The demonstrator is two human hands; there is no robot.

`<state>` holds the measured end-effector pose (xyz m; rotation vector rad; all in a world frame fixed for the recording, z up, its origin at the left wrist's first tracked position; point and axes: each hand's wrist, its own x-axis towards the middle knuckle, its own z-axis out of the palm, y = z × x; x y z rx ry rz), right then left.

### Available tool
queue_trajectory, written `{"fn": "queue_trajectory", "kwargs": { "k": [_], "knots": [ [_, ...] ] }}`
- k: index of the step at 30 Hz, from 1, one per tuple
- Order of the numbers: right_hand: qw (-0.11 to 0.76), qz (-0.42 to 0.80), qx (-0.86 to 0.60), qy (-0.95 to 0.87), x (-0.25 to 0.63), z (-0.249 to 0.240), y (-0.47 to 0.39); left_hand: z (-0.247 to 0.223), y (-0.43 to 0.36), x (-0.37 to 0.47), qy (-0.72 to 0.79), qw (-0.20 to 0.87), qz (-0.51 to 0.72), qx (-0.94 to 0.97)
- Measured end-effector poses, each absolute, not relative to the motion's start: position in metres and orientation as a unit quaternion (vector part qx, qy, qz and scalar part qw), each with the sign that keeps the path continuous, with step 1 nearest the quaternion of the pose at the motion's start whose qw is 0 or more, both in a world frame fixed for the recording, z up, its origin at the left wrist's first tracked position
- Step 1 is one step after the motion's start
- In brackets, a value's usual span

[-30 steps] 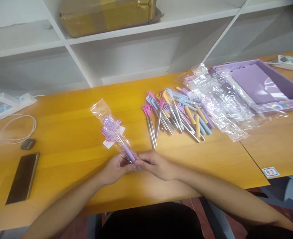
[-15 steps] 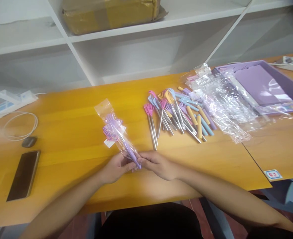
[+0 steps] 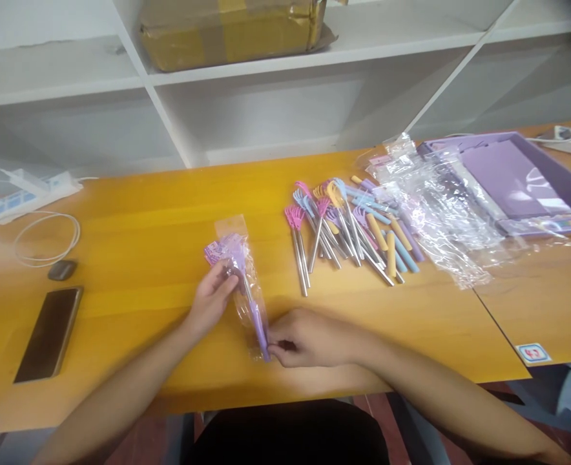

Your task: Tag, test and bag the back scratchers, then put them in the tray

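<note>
We're watching both hands holding one clear bag (image 3: 230,226), and inside it a purple scratcher (image 3: 259,323) is lying at a slant, claw end away from the body, left of and nearer us than the pile of claw-headed rods (image 3: 352,239). The left hand (image 3: 210,300) is gripping narrowly, thumb and fingers pinching the bag near the claw, with a pink-purple card (image 3: 212,252) showing just beyond them. And the right hand (image 3: 305,339), nearer us than the pile, is pinching at the handle end; we're not able to tell whether it's catching plastic alone or handle too. Over at the pile, we're seeing pink, blue and yellow heads fanning out on the wooden table (image 3: 145,258), with coloured tubes (image 3: 391,255) lying against its right side. Crinkled plastic bags (image 3: 440,219) are sprawling right of the pile, a purple box (image 3: 554,161) is sitting farther right, and a dark phone (image 3: 48,332) is resting well to the pile's left!
</note>
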<state>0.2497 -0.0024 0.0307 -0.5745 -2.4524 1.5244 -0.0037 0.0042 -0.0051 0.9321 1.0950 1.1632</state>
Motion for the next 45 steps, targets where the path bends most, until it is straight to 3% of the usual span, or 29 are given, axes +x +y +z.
{"fn": "queue_trajectory", "kwargs": {
  "k": [8,12,16,19,27,35,37,41,45],
  "knots": [
    [0.146,0.419,-0.246,-0.862,0.235,0.028,0.008,0.011,0.036,-0.023,0.442,0.549,0.613,0.358],
    [0.208,0.272,-0.315,-0.885,0.215,0.029,0.057,0.005,0.036,-0.026,0.457,0.529,0.629,0.34],
    [0.205,0.101,-0.299,-0.927,0.188,0.024,0.118,0.003,0.036,-0.025,0.48,0.507,0.626,0.347],
    [0.173,0.079,-0.248,-0.95,0.175,0.018,0.146,0.003,0.036,-0.025,0.484,0.499,0.627,0.352],
    [0.14,0.117,-0.287,-0.94,0.174,0.014,0.143,-0.002,0.033,-0.026,0.477,0.496,0.617,0.382],
    [0.259,0.152,-0.41,-0.861,0.204,0.024,0.121,-0.002,0.03,-0.023,0.462,0.497,0.601,0.422],
    [0.295,0.25,-0.425,-0.818,0.217,0.024,0.103,-0.004,0.029,-0.02,0.463,0.501,0.596,0.423],
    [0.376,0.559,-0.388,-0.629,0.237,0.015,0.067,-0.008,0.027,-0.016,0.464,0.525,0.56,0.443],
    [0.427,0.625,-0.352,-0.551,0.247,0.002,0.055,-0.007,0.021,-0.016,0.475,0.512,0.486,0.525]
  ]
}}
